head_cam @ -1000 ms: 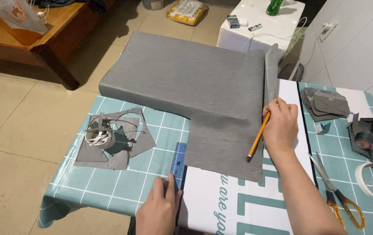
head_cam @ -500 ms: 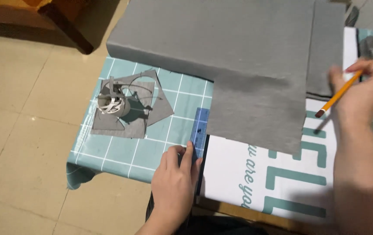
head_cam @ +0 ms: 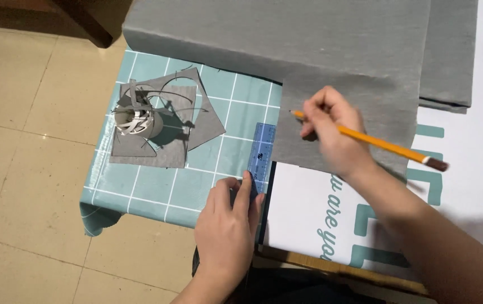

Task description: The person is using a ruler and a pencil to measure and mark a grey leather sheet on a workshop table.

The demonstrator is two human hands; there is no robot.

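1. The left hand rests at the near edge of the bench, its fingertips pressing the near end of a blue ruler. It pins the ruler flat rather than wrapping around it.

2. The ruler lies straight along the left edge of the lower flap of grey felt, touching or just beside that edge; which of the two I cannot tell.

3. The right hand is closed around a yellow pencil in a writing grip. The pencil tip hangs over the felt just right of the ruler's far end, and the eraser end points away to the right.

4. The felt is a large sheet covering the far part of the bench and draping off its far left edge. Its lower flap lies over a white printed sheet.

5. Near the left edge of the bench sit grey felt offcuts with curved pieces cut out of them, and on them a small roll of white tape.

6. By my judgement, some cutting is already done, as the offcuts show. On the flap under the pencil I see no drawn line, so marking along the ruler looks barely started, if at all.
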